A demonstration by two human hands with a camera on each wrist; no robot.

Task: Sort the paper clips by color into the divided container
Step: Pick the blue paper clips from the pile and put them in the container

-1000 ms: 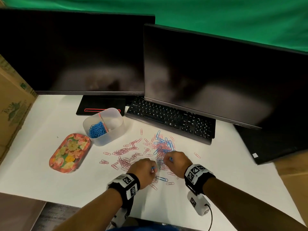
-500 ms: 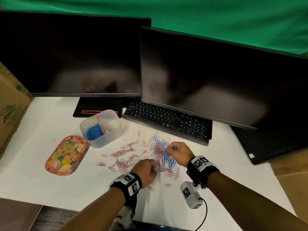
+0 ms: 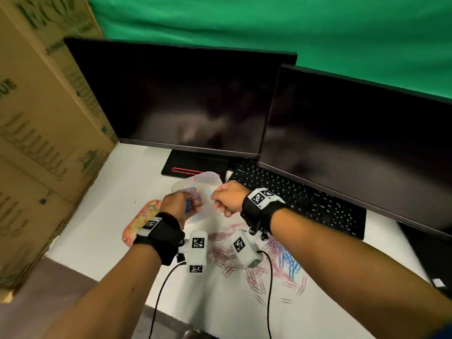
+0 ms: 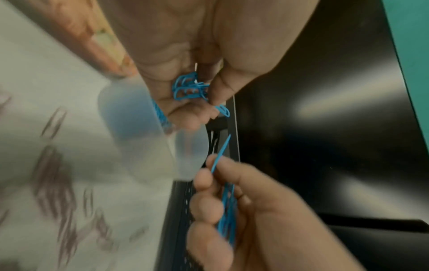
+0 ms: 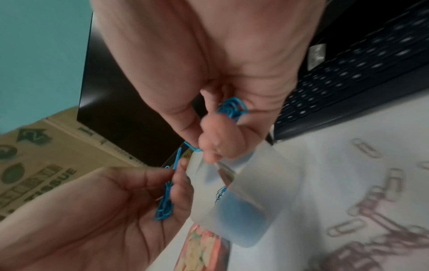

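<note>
Where the white table lies nearest the person, loose pink paper clips are strewn beside a smaller patch of blue ones, both below the wrists. Above them the left hand is curled round a bunch of blue clips, and the right hand pinches its own bunch of blue clips between thumb and bent fingers. Both hands hover over the translucent divided container, which stands on the table just beyond the pink clips.

Head view only: the flowered tray, left of the container and partly behind the left wrist; two dark monitors at the back; a green backdrop.

Left wrist view: a blue mass shows through the container wall, and one clip sticks up from the right hand's fingers.

Right wrist view: the same blue mass fills the compartment nearer the tray; the contents of the other compartment cannot be told. The keyboard and a printed cardboard box flank the hands.
</note>
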